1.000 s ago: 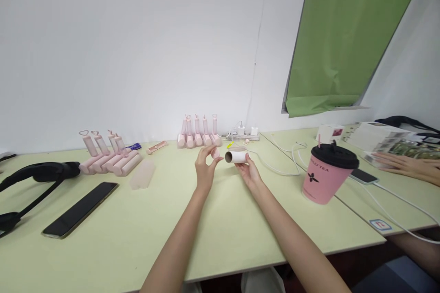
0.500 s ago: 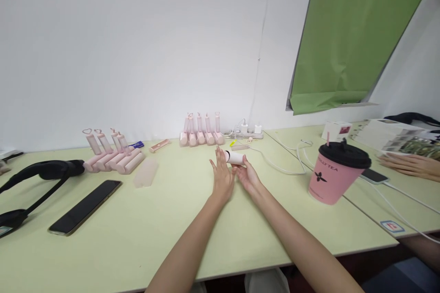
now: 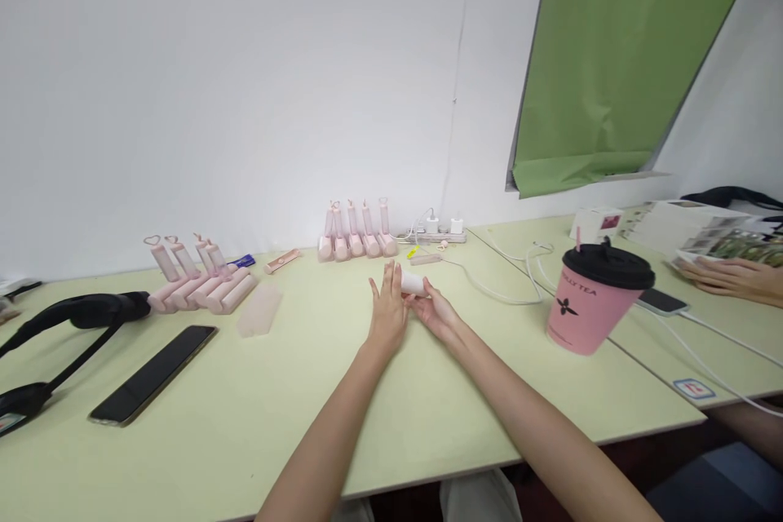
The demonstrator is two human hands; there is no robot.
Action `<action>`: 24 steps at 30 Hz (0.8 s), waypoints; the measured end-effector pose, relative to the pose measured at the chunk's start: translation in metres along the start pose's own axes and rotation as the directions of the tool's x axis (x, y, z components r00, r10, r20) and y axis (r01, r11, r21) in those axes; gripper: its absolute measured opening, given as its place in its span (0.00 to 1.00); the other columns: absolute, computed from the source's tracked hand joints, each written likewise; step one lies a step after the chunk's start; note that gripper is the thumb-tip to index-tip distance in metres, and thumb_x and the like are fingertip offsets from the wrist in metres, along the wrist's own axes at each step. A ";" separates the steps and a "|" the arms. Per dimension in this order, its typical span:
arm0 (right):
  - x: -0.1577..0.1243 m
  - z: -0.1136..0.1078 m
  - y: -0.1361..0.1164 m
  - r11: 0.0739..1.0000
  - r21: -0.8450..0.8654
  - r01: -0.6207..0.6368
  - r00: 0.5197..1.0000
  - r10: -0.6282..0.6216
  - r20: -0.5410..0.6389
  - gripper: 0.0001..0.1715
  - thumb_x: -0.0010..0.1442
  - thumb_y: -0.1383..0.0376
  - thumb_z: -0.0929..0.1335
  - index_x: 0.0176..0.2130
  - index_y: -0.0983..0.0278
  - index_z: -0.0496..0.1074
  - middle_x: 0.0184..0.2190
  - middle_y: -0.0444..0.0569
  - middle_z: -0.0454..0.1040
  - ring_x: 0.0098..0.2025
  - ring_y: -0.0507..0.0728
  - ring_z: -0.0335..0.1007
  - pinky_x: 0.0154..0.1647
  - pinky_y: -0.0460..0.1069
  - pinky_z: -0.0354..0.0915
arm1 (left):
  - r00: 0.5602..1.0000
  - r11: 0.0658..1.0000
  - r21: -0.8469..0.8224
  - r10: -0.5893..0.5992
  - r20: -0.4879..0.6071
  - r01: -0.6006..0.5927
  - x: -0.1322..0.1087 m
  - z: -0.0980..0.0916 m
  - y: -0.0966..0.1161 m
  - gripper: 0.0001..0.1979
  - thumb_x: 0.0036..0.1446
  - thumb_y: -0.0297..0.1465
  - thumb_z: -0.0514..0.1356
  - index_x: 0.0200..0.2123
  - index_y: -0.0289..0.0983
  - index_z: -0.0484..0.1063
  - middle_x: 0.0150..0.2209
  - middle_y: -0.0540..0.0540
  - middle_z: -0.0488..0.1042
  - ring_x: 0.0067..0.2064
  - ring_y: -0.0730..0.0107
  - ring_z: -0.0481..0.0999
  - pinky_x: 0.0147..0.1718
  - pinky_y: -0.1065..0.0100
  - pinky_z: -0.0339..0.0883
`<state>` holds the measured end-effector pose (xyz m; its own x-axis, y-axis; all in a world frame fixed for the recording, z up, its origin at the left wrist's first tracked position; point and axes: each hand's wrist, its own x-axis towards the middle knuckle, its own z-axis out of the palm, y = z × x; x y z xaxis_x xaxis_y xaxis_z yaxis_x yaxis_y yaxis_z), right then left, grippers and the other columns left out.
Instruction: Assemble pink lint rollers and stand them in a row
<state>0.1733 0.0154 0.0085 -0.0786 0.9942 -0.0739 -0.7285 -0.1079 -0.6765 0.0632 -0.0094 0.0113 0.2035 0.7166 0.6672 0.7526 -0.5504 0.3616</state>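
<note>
Over the middle of the pale green table (image 3: 257, 416), my right hand (image 3: 435, 311) holds a short white tube (image 3: 413, 283) lying sideways. My left hand (image 3: 387, 311) has its fingers stretched flat, with the palm pressed against the tube's left end. The small pink cap that went there is hidden behind that palm. Both forearms reach in from the bottom edge.
Rows of pink tubes lie at the back left (image 3: 201, 281) and back middle (image 3: 358, 232). A black phone (image 3: 152, 373) and a black neck device (image 3: 67, 326) are at the left. A pink lidded cup (image 3: 596, 298), cables and another person's hand (image 3: 727, 276) are at the right.
My left hand, which pinched a small pink cap beside the tube, has brought it to the tube's end and now lies flat against it. The hands sank a little towards the table.
</note>
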 end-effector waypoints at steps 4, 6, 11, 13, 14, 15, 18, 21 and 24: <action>-0.004 0.002 -0.006 0.972 -0.220 -0.082 0.994 0.097 0.056 0.13 0.57 0.60 0.63 0.40 0.64 0.60 0.29 0.51 0.75 0.26 0.53 0.72 0.29 0.48 0.69 | 0.999 0.998 -0.059 -0.028 -0.034 0.026 0.004 -0.006 -0.007 0.27 0.60 0.38 0.42 0.61 0.37 0.39 0.61 0.36 0.48 0.63 0.60 0.41 0.57 0.46 0.32; -0.006 0.002 -0.011 0.939 -0.342 -0.037 0.991 0.079 0.108 0.16 0.55 0.57 0.64 0.41 0.61 0.59 0.32 0.49 0.76 0.28 0.53 0.73 0.29 0.49 0.69 | 0.988 0.975 -0.201 -0.117 -0.105 0.095 0.006 -0.009 -0.015 0.27 0.59 0.39 0.44 0.60 0.37 0.42 0.59 0.36 0.51 0.61 0.61 0.48 0.57 0.50 0.42; 0.002 -0.009 -0.009 0.663 -0.741 0.106 0.982 0.047 0.183 0.21 0.54 0.55 0.64 0.46 0.58 0.60 0.29 0.46 0.76 0.19 0.52 0.69 0.21 0.47 0.65 | 0.857 0.690 -0.627 -0.511 -0.067 0.362 0.009 -0.008 -0.056 0.24 0.55 0.40 0.51 0.52 0.34 0.56 0.47 0.38 0.65 0.43 0.66 0.70 0.42 0.63 0.65; 0.014 -0.017 -0.006 0.446 -0.872 0.203 0.979 -0.074 0.190 0.15 0.55 0.60 0.62 0.43 0.59 0.65 0.29 0.45 0.75 0.19 0.50 0.67 0.22 0.46 0.63 | 0.782 0.567 -0.698 -0.623 -0.015 0.438 0.008 -0.008 -0.075 0.22 0.53 0.39 0.54 0.49 0.33 0.59 0.42 0.40 0.67 0.35 0.71 0.72 0.38 0.66 0.67; 0.022 -0.021 -0.006 0.313 -0.916 0.253 0.963 -0.172 0.207 0.12 0.54 0.63 0.61 0.40 0.60 0.68 0.31 0.45 0.75 0.21 0.50 0.68 0.25 0.47 0.64 | 0.739 0.522 -0.710 -0.674 -0.004 0.472 0.007 -0.008 -0.083 0.22 0.52 0.39 0.54 0.48 0.33 0.60 0.42 0.40 0.67 0.33 0.72 0.72 0.37 0.66 0.68; 0.032 -0.023 -0.008 0.153 -0.945 0.291 0.930 -0.277 0.241 0.11 0.54 0.66 0.61 0.37 0.60 0.70 0.33 0.45 0.74 0.26 0.51 0.69 0.30 0.48 0.64 | 0.695 0.491 -0.706 -0.719 0.003 0.511 0.006 -0.009 -0.091 0.22 0.52 0.39 0.55 0.48 0.33 0.60 0.41 0.40 0.67 0.32 0.73 0.72 0.36 0.67 0.68; 0.064 -0.026 -0.025 -0.379 -0.878 0.293 0.801 -0.404 0.442 0.15 0.53 0.70 0.60 0.39 0.61 0.70 0.44 0.50 0.69 0.45 0.57 0.64 0.42 0.51 0.61 | 0.595 0.487 -0.587 -0.804 -0.011 0.647 0.001 -0.013 -0.105 0.22 0.53 0.40 0.53 0.48 0.33 0.60 0.41 0.40 0.68 0.35 0.69 0.73 0.38 0.65 0.68; 0.096 -0.025 -0.047 -0.713 -0.669 0.210 0.812 -0.254 0.526 0.21 0.53 0.69 0.61 0.48 0.65 0.65 0.50 0.56 0.64 0.53 0.61 0.55 0.48 0.55 0.56 | 0.616 0.636 -0.248 -0.771 -0.160 0.731 -0.003 -0.018 -0.110 0.20 0.54 0.40 0.51 0.46 0.32 0.63 0.45 0.36 0.68 0.49 0.59 0.67 0.49 0.57 0.59; 0.118 -0.029 -0.054 -0.778 -0.587 0.223 0.824 -0.171 0.540 0.19 0.52 0.69 0.63 0.46 0.66 0.67 0.47 0.57 0.67 0.51 0.63 0.58 0.53 0.59 0.48 | 0.680 0.677 0.144 -0.655 -0.329 0.722 -0.004 -0.019 -0.110 0.25 0.51 0.43 0.54 0.48 0.33 0.63 0.57 0.32 0.55 0.61 0.49 0.46 0.55 0.44 0.42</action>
<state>0.2225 0.1381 0.0152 -0.3074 0.8384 0.4501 0.9490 0.3050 0.0801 -0.0328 0.0402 -0.0185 -0.5611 0.7066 0.4312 0.7464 0.2066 0.6327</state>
